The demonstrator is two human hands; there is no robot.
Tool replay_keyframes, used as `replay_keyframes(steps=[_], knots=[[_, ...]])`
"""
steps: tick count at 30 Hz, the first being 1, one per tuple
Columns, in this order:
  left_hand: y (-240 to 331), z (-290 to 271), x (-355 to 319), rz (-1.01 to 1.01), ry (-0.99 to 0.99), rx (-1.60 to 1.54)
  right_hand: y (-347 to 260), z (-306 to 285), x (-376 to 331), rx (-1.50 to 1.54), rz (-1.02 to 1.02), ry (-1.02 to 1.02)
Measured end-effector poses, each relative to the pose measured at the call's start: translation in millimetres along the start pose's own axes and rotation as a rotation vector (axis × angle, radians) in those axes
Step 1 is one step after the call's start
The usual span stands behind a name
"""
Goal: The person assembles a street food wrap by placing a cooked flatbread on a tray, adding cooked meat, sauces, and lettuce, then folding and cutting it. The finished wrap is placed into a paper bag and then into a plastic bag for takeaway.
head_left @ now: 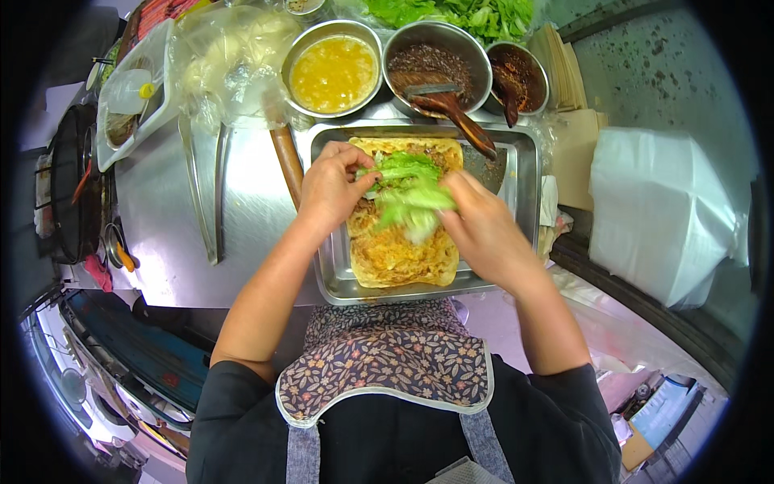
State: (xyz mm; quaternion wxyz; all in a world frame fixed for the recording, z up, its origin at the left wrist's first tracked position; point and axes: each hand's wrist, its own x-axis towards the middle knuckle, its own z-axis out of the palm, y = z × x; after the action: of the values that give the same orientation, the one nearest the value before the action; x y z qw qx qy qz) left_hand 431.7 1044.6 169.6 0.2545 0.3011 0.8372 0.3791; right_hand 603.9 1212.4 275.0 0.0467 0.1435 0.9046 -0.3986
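Observation:
A golden flatbread (403,262) lies in a shallow steel tray (330,270), smeared with brown sauce on its upper part. Green lettuce leaves (407,169) are over its far half, partly blurred by motion. My left hand (339,181) pinches the lettuce at its left edge, fingers closed. On the other side, my right hand (481,222) grips a pale green lettuce piece between thumb and fingers. Both hands are above the tray, and the leaves partly hide the bread beneath.
Beyond the tray stand steel bowls of yellow liquid (334,74), dark sauce with a wooden-handled brush (459,121), and red chili sauce (532,85). Long metal tongs (201,194) and a wooden rod (286,161) lie left. More lettuce (459,16) is at the back; white plastic bags (657,210) hang right.

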Motion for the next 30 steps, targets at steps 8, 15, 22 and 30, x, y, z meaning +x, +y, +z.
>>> replay_keyframes(steps=[8,15,22,30], knots=[[21,13,-8,0.133,0.132,0.148,84,97,38,-0.42,-0.066,0.323],[14,42,-1,0.157,0.193,0.275,90,84,36,-0.39,-0.131,0.344],[9,47,-1,0.091,0.266,0.37,106,49,49,-0.076,0.292,0.335],[18,23,15,-0.185,0.119,0.473,109,60,80,0.108,0.302,0.123]])
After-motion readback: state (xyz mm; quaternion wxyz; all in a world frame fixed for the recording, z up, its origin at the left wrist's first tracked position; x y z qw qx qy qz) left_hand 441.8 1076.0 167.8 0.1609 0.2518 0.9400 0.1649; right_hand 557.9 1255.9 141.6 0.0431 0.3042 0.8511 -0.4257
